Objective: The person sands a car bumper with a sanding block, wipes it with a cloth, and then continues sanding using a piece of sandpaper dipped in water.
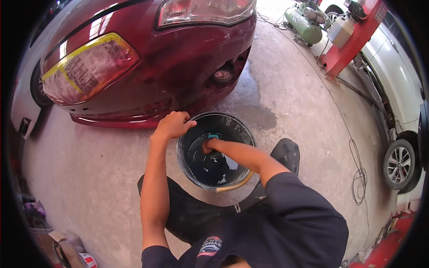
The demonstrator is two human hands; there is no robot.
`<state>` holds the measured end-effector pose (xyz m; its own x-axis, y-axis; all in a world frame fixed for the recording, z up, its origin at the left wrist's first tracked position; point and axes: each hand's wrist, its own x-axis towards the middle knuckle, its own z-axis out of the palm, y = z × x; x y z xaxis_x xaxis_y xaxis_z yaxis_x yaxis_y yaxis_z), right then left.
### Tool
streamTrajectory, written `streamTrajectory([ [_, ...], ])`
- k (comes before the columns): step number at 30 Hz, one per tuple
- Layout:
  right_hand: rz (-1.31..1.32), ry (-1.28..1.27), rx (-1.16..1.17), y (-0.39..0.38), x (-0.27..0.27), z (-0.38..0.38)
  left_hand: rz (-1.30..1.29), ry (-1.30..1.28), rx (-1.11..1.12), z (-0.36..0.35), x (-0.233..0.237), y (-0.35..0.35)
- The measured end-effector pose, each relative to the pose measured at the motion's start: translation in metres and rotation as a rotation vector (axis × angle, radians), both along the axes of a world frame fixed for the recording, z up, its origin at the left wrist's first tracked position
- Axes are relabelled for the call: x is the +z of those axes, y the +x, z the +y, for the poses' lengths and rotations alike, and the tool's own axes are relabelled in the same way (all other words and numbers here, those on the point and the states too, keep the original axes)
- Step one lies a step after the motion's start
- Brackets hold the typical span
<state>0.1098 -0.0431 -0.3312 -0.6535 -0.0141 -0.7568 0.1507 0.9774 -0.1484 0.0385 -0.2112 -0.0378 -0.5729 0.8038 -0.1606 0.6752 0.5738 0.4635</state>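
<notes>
A black bucket (187, 160) with dark water stands on the concrete floor in front of a dark red car bumper (178, 67). My left hand (173, 125) is closed over the bucket's near-left rim. My right hand (210, 145) reaches down inside the bucket and is closed on a teal sponge (213, 136), of which only a corner shows above the fingers. The water hides the rest of the sponge.
The car's headlight (85, 69) is masked with paper and yellow tape. A green air compressor (304, 24) and a red lift post (353, 40) stand at the back right. A white car (397, 80) is at the right, with a cable (359, 176) on the floor.
</notes>
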Motion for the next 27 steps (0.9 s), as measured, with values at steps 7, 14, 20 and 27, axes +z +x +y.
streamTrajectory([
  [7, 0.234, -0.301, -0.026, 0.033, -0.19, -0.043, -0.031, 0.04, -0.141, 0.029, 0.004, 0.024],
  [14, 0.271, -0.839, -0.593, -0.001, 0.132, 0.039, 0.158, 0.593, -0.169, 0.073, 0.122, -0.015],
  [20, 1.765, -1.382, -1.252, 0.012, 0.304, 0.14, 1.222, 0.689, 0.377, 0.084, 0.334, -0.156],
  [27, 2.048, -0.284, -1.33, -0.134, 0.308, -0.021, 1.326, 0.573, 0.199, 0.106, 0.272, -0.265],
])
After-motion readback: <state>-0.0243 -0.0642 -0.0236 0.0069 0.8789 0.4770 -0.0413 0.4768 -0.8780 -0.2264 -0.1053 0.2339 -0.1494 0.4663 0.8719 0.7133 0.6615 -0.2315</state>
